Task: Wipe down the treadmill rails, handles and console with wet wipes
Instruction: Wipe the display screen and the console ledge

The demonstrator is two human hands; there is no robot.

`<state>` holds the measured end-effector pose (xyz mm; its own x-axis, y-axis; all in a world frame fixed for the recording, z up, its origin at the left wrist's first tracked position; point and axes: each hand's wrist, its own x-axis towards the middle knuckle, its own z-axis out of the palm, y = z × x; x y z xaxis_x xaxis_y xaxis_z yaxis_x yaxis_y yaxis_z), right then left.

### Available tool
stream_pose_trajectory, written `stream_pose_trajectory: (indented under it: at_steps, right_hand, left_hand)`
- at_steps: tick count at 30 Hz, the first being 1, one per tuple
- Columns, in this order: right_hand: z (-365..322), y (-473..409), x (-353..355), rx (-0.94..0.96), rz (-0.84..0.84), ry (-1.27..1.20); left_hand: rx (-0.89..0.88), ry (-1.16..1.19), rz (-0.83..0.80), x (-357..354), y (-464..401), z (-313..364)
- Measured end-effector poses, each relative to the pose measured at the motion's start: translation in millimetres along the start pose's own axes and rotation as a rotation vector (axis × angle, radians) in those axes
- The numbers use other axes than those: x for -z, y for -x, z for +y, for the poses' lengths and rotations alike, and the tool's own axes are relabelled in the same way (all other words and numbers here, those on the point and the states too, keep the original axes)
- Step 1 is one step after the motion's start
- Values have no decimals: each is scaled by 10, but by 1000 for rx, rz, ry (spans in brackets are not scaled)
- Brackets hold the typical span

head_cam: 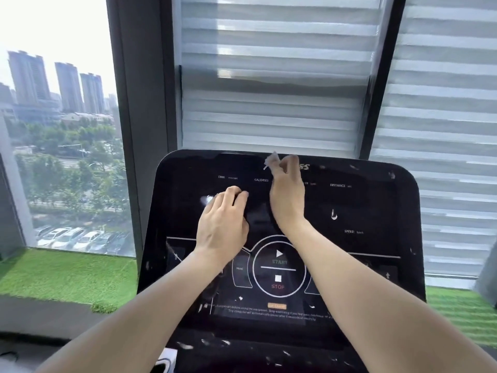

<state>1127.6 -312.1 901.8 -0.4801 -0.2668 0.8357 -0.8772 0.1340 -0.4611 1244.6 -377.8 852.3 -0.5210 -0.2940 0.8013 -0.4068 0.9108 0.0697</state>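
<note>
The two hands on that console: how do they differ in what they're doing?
The left hand lies palm down on the console, fingers bent over its glass, while the right hand is raised higher, near the top edge. The right hand pinches a small pale scrap, perhaps a bit of wipe; whether the left hand holds anything is hidden. Both are bare and reach over the dark screen.
</note>
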Motion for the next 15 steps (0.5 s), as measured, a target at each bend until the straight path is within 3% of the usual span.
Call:
stream_pose_trajectory:
  at_steps: [3, 6, 8, 12, 15]
  right_hand:
    - [-201, -110, -185, 200, -102, 109]
    - [-286, -195, -219, 193, -170, 82]
    - [-182, -256, -125, 165, -157, 98]
    - [295, -336, 195, -172, -96, -55]
    - [516, -322, 541, -198, -36, -115]
  left_hand:
    - [4, -16, -4, 4, -13, -66]
    - [9, -30, -11, 3, -39, -71]
    - [0, -28, -12, -12, -56, -30]
    - [-30, -15, 1, -79, -101, 186]
    - [-82, 1, 15, -140, -174, 416]
